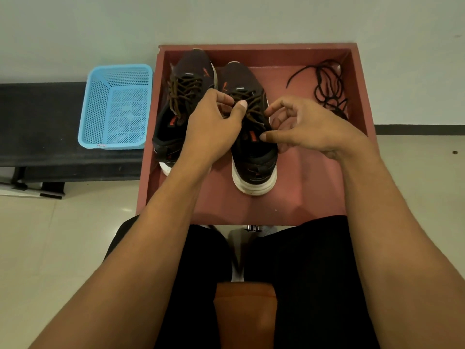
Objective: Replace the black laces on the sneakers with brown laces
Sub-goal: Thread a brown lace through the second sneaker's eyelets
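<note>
You pinch the brown lace (253, 110) on the sneaker (254, 159) with your left hand (214, 124). Your right hand (309, 127) curls just beside it, and I cannot tell if it holds anything.

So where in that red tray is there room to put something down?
The red tray is bare between the sneakers' heels and the near edge, and right of the right sneaker, in front of the black laces. Crowded: the left half, both sneakers, the left hand pinching a brown lace, the right hand beside.
</note>
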Available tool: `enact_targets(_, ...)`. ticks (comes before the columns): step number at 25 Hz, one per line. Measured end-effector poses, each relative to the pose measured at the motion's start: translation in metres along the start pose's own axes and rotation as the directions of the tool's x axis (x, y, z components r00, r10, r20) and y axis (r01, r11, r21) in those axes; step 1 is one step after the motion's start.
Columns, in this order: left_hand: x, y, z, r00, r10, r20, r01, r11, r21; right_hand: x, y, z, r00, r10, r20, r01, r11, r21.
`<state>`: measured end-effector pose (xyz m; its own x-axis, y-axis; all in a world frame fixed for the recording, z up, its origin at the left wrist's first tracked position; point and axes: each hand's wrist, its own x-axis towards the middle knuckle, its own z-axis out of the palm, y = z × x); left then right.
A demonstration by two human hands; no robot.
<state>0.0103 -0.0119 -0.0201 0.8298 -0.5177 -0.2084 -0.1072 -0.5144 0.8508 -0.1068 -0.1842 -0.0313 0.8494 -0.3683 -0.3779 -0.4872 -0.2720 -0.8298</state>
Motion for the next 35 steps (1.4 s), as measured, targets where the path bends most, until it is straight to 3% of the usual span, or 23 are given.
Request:
enact_targets(6,0.001,0.0,0.0,0.999,0.041,-0.011,-0.04,0.997,0.061,0.011,-0.005,0.013,0.995,-0.02,-0.101,0.01,0.995,-0.096)
enact_targets(10,0.001,-0.001,0.002,0.998,0.055,-0.004,-0.055,0.995,0.08,0.018,-0.005,0.02,0.993,-0.011,-0.117,0.006,0.999,-0.041)
enact_targets(14,0.002,0.0,0.004,0.998,0.069,0.007,-0.069,0.993,0.095,0.024,-0.004,0.025,0.984,-0.063,-0.168,0.042,0.991,-0.127)
enact_targets(18,0.006,-0.003,0.006,0.997,0.081,0.012,-0.082,0.992,0.095,0.03,-0.002,0.026,0.971,-0.077,-0.226,0.055,0.993,-0.101)
enact_targets(31,0.01,-0.003,0.008,0.996,0.083,-0.016,-0.082,0.995,0.063,0.028,-0.002,0.023,0.974,-0.068,-0.215,0.053,0.996,-0.078)
enact_targets(35,0.004,0.003,0.007,0.986,0.151,-0.076,-0.136,0.976,0.167,0.018,-0.01,0.014,0.977,-0.07,-0.2,0.056,0.996,-0.075)
